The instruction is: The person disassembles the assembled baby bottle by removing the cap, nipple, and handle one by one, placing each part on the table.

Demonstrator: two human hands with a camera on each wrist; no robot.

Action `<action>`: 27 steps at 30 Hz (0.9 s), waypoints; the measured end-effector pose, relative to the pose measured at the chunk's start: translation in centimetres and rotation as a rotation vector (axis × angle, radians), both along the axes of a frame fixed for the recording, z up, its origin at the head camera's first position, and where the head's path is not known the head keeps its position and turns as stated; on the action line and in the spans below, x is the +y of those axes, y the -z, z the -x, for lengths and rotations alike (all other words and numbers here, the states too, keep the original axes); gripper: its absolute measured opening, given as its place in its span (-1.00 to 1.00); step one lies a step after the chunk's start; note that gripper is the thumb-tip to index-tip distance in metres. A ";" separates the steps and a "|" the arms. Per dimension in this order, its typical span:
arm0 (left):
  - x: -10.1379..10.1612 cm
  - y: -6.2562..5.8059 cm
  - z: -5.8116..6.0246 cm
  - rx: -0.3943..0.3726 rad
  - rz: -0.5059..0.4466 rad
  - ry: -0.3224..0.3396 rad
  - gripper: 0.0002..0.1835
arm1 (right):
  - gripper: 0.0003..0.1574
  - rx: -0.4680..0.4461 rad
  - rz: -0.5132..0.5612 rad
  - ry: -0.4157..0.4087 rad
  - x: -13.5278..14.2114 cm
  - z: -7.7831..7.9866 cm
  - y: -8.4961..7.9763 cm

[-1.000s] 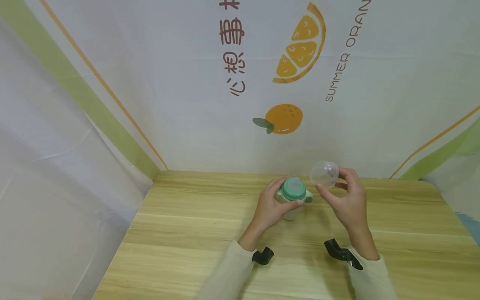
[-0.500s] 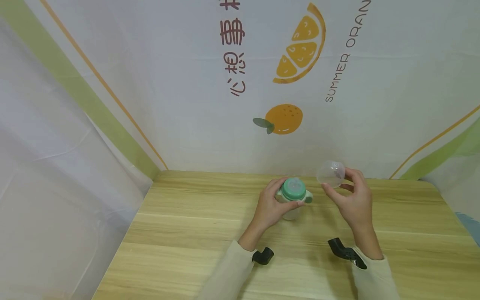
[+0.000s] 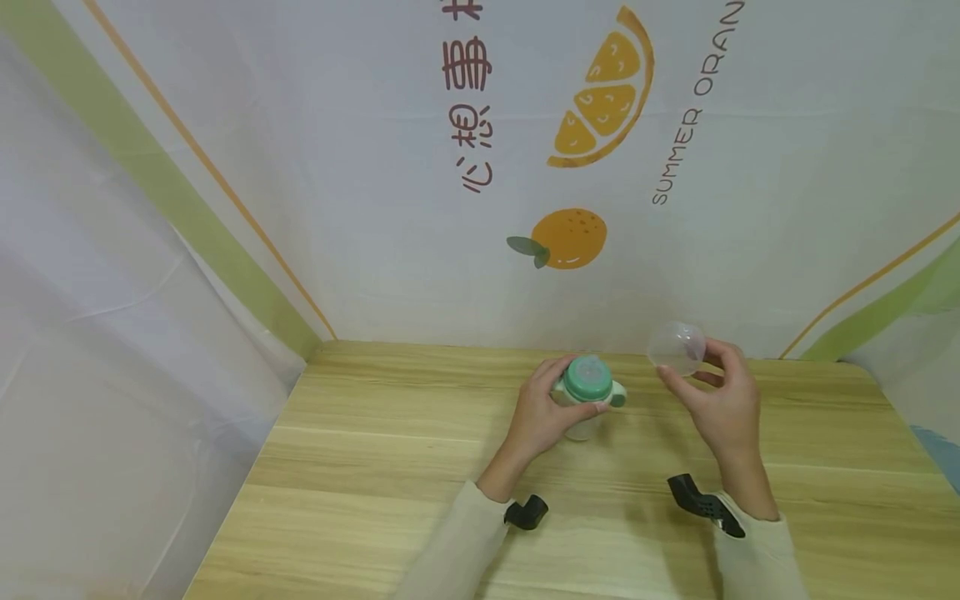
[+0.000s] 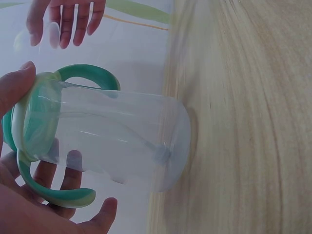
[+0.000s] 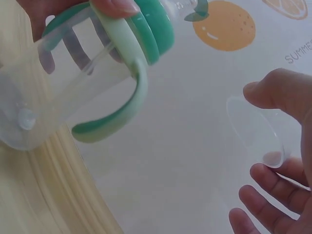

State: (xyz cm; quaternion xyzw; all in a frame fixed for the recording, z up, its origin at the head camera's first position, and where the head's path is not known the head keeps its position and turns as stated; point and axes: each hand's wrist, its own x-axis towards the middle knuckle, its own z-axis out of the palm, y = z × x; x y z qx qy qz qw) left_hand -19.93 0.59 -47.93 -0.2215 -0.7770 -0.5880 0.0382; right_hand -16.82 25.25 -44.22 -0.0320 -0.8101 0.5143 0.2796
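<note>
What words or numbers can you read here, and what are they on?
"SUMMER ORAN": on the white cloth, cut off at the picture's edge.
"心想事": also on the cloth; the next character is cut off.
I see no numbers, and no readable writing on the bottle or clear cover.

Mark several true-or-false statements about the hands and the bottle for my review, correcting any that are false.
1. The left hand grips the bottle. True.
2. The right hand holds the clear cover. True.
3. The clear cover is fitted on the bottle. False: it is held apart from the bottle.
4. The bottle has two handles. True.
5. The bottle lies on its side. False: it is upright.
6. The bottle's collar is red. False: it is green.
</note>
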 end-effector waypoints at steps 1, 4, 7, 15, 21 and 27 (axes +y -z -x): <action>0.0 0.0 0.0 -0.002 -0.001 -0.001 -0.20 | -0.29 -0.015 0.004 0.007 0.1 0.0 0.0; 0.0 0.0 0.0 -0.004 -0.001 -0.001 -0.20 | -0.26 -0.054 0.016 0.029 0.6 -0.1 0.0; 0.0 0.1 0.0 -0.009 -0.001 -0.006 -0.19 | -0.25 -0.087 0.023 0.043 1.1 -0.2 0.0; 0.0 0.0 0.0 -0.015 -0.001 -0.014 -0.19 | -0.23 -0.207 0.041 0.060 2.9 -0.5 0.0; 0.0 0.1 -0.1 -0.016 0.004 -0.021 -0.20 | -0.23 -0.238 0.036 0.062 4.1 -0.5 0.4; 0.0 0.0 0.0 -0.025 0.006 -0.023 -0.20 | -0.18 -0.278 0.015 0.063 5.0 -0.7 0.8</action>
